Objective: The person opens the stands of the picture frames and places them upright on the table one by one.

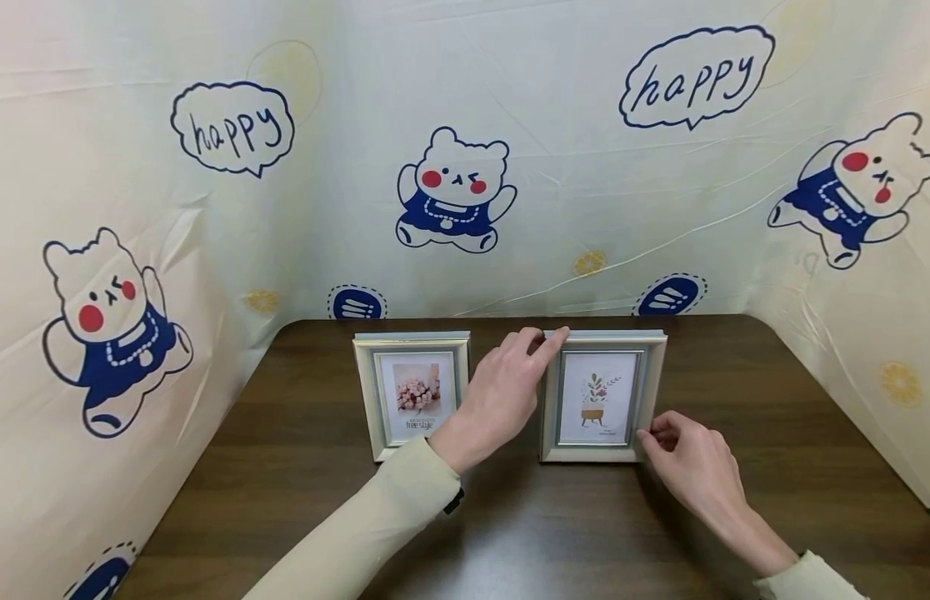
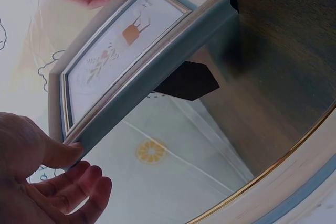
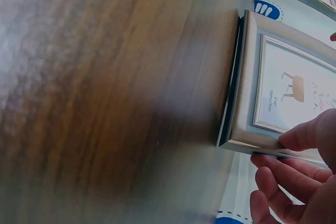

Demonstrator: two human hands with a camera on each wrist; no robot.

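Observation:
A silver-and-blue picture frame (image 1: 551,400) with a potted-plant print stands upright on the table, propped by a black back leg (image 2: 190,81). My left hand (image 1: 506,383) pinches its top left corner, with the thumb (image 2: 63,153) at the edge and the other fingers behind. Lower down on the right side, my right hand (image 1: 697,462) grips the edge between thumb (image 3: 299,136) and fingers. A matching picture frame (image 1: 365,400) with a pink bouquet photo stands to the left, partly hidden by my left hand and forearm.
Both frames stand on a dark wooden table (image 1: 285,492), toward its back edge. A pale cloth (image 1: 570,108) printed with bears and "happy" bubbles hangs around the back and sides.

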